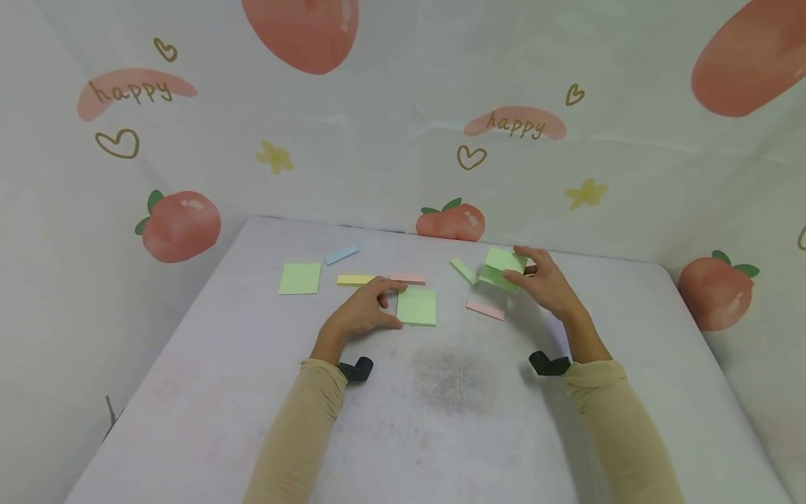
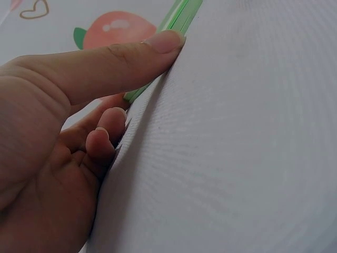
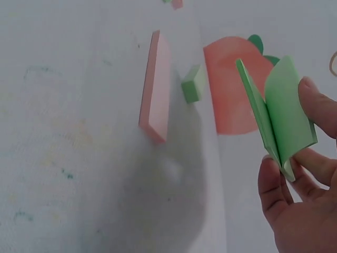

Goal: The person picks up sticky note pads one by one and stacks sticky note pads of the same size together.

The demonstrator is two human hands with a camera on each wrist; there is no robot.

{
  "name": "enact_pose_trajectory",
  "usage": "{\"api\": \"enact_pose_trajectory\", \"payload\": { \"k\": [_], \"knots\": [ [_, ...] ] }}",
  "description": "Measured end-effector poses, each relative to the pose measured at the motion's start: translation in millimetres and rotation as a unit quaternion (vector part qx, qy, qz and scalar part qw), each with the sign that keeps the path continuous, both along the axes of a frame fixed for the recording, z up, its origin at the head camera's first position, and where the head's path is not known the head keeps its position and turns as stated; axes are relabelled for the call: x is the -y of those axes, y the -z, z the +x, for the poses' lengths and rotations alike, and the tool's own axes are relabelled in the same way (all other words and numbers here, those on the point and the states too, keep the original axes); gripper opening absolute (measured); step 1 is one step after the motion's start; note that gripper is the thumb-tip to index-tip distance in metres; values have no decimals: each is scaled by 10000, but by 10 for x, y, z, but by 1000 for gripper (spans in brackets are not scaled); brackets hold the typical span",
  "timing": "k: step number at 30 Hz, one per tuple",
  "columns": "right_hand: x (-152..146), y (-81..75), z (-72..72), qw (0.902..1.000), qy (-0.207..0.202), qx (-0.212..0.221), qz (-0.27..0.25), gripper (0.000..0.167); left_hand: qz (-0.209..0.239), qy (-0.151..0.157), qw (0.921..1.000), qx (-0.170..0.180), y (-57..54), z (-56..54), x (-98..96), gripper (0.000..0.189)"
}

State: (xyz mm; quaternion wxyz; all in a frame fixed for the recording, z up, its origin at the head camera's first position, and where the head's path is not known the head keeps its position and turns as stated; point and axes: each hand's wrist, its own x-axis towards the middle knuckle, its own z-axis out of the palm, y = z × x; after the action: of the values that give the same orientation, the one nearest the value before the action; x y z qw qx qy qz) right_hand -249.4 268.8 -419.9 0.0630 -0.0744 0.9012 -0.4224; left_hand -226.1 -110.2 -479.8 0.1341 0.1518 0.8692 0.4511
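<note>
In the head view my left hand (image 1: pixel 360 309) holds a square light green sticky note pad (image 1: pixel 417 309) lying on the table, thumb at its near left corner and index finger at its far left corner. The left wrist view has the thumb tip against the edge of the pad (image 2: pixel 181 18), with the other fingers bent beneath. Raised off the table at the right, my right hand (image 1: pixel 544 285) pinches another light green sticky note pad (image 1: pixel 506 260). Seen from the right wrist, that pad (image 3: pixel 289 110) is spread like an open booklet, thumb on one leaf and fingers underneath.
A third green pad (image 1: pixel 299 278) lies at the left. Narrow sticky strips are scattered about: blue (image 1: pixel 342 255), yellow (image 1: pixel 354 280), pink (image 1: pixel 408 278), green (image 1: pixel 463 271) and another pink (image 1: pixel 485 310). A fruit-printed cloth (image 1: pixel 378 140) hangs behind the table.
</note>
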Motion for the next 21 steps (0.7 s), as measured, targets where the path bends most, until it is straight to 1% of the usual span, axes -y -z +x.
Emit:
{"api": "enact_pose_trajectory", "payload": {
  "k": [4,8,16,21],
  "knots": [
    [76,-49,16,9999,-46,-82,-125,75,6,3,10000,9,1,-1,-6,74],
    [166,-85,23,9995,-106,-63,-274,76,23,-20,10000,27,14,-9,0,74],
    [308,-135,50,9971,-317,-15,-688,66,48,-15,10000,10,36,-21,7,74],
    [360,-141,44,9950,-401,124,-910,64,-65,-17,10000,-1,20,-17,-2,75]
  ]
}}
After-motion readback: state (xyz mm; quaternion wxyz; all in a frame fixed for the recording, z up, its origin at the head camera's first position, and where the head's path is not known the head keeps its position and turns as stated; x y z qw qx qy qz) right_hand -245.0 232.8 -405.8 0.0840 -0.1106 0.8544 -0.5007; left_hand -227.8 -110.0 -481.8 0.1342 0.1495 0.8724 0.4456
